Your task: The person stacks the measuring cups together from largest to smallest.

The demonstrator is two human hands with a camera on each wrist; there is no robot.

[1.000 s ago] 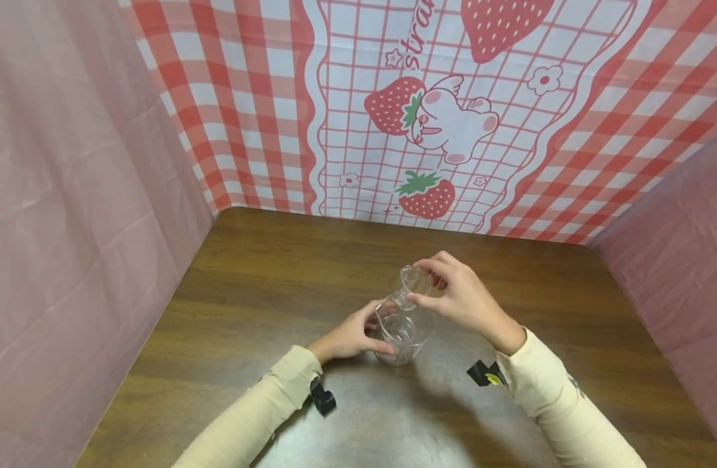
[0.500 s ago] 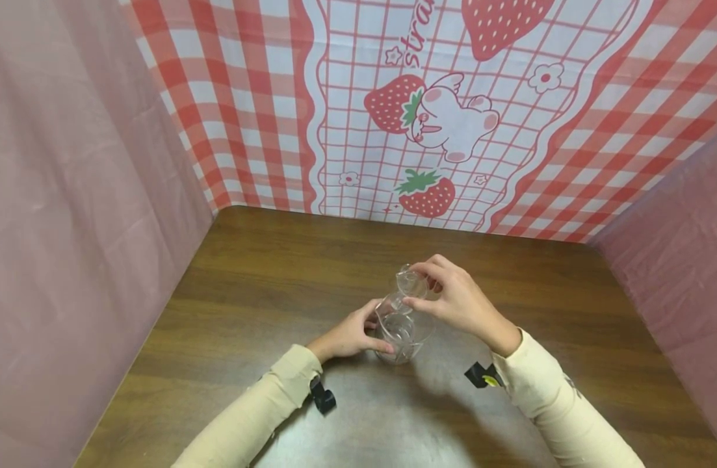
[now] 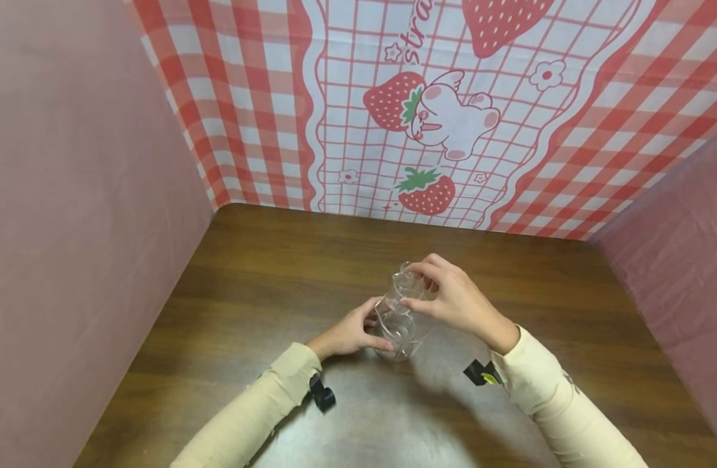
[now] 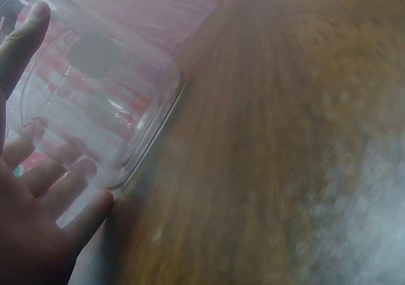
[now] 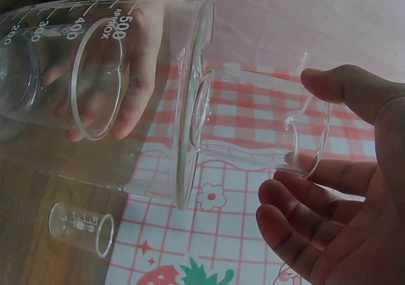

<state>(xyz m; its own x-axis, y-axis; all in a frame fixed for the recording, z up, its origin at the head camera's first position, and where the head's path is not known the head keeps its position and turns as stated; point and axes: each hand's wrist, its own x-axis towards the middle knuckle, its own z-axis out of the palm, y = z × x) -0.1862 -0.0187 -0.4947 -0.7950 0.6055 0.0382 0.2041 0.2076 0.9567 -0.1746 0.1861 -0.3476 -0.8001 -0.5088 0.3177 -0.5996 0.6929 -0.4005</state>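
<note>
A large clear glass beaker [image 3: 406, 346] with white graduations up to 500 stands on the table. My left hand [image 3: 352, 333] holds its side, with the thumb at the near side and the fingers behind. Inside it, the rim of a smaller beaker [image 5: 77, 98] shows in the right wrist view. My right hand [image 3: 460, 302] pinches another clear beaker [image 5: 247, 120] between thumb and fingers. That beaker is at the large beaker's mouth, its far end overlapping the rim; whether they touch I cannot tell. Palm and fingers of the left hand appear in the left wrist view [image 4: 38, 228].
One more small graduated beaker [image 5: 79, 229] stands on the wooden table [image 3: 276, 273], beyond the large one in the right wrist view. A red checked strawberry cloth [image 3: 346, 130] hangs at the back, with pink curtains [image 3: 89, 195] at both sides.
My right hand has shifted slightly left with the held beaker, bringing it a little more over the large beaker's mouth. The left hand stays on the large beaker.
</note>
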